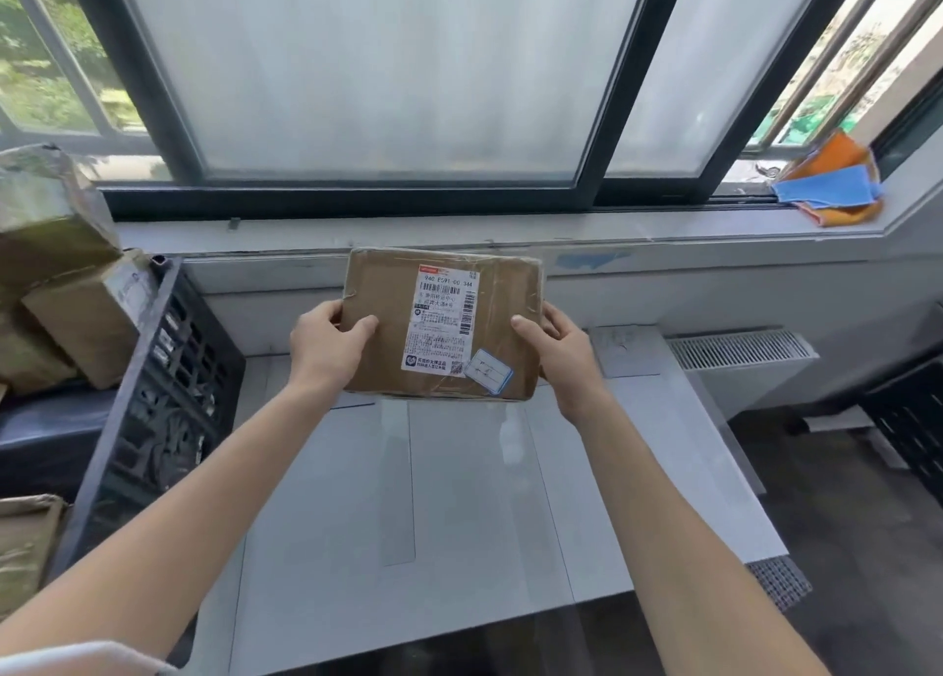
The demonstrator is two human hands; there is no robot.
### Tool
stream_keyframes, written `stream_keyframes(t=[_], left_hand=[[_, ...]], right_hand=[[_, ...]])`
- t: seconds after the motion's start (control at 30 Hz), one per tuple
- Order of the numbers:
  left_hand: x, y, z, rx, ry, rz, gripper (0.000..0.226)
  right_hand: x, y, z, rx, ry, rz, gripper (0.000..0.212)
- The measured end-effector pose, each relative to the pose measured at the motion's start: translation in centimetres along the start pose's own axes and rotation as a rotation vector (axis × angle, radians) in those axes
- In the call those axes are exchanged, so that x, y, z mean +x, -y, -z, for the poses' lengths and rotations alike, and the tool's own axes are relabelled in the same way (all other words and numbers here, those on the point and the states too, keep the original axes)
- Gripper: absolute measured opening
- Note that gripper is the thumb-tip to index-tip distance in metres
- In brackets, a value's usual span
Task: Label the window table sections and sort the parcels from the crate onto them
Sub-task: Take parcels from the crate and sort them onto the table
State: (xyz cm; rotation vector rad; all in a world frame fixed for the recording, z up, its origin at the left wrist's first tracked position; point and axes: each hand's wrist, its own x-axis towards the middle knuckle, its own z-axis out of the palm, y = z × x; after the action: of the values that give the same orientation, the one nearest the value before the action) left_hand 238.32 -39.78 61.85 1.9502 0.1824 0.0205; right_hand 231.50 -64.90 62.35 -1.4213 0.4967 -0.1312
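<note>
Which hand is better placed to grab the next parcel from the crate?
Probably left: the crate stands nearer the left hand; the right hand grips the parcel on the far side.

Body check: two forearms, bare from wrist to past the elbow, slim, running in from the near edge. left hand [331,351] and right hand [564,364] are bare as well; the right thumbnail is cut short. Only clothing seen is pale grey-white fabric [92,660] at the near end of the left arm, probably a short sleeve hem, too blurred for detail.
</note>
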Motion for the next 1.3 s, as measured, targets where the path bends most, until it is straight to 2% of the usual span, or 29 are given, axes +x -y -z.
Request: stream_keyframes(t=[0.17,0.3,0.4,0.5,0.77,1.07,1.3], left_hand=[[0.1,2.1,-1.6,0.052,0.050,0.057,0.021],[1.0,3.2,-4.0,0.181,0.111,0.070,0.036],[2.0,3.5,-6.2,0.285,0.181,0.087,0.046],[3.1,3.5,-8.2,0.372,0.276,0.091,0.052],[4.5,3.5,-12.7,0.561,0.395,0.024,0.058],[4.8,3.4,-16.2,0.632,0.479,-0.074,0.059],[4.7,4.3,-17.1,0.662,0.502,-0.097,0.060]], right_hand=[[0.5,-3.3,0.9,-0.047,-0.019,-0.063,0.056],[0.3,-6.3,2.0,-0.054,-0.076,-0.125,0.056],[-0.2,-8.5,2.8,-0.067,-0.120,-0.172,0.043],[-0.8,-10.5,3.3,-0.031,-0.209,-0.230,0.048],[-2.6,-14.7,2.7,0.115,-0.368,-0.395,0.054],[-3.2,-16.4,1.3,0.291,-0.514,-0.584,0.053],[-3.2,-17.0,0.9,0.317,-0.511,-0.649,0.046]])
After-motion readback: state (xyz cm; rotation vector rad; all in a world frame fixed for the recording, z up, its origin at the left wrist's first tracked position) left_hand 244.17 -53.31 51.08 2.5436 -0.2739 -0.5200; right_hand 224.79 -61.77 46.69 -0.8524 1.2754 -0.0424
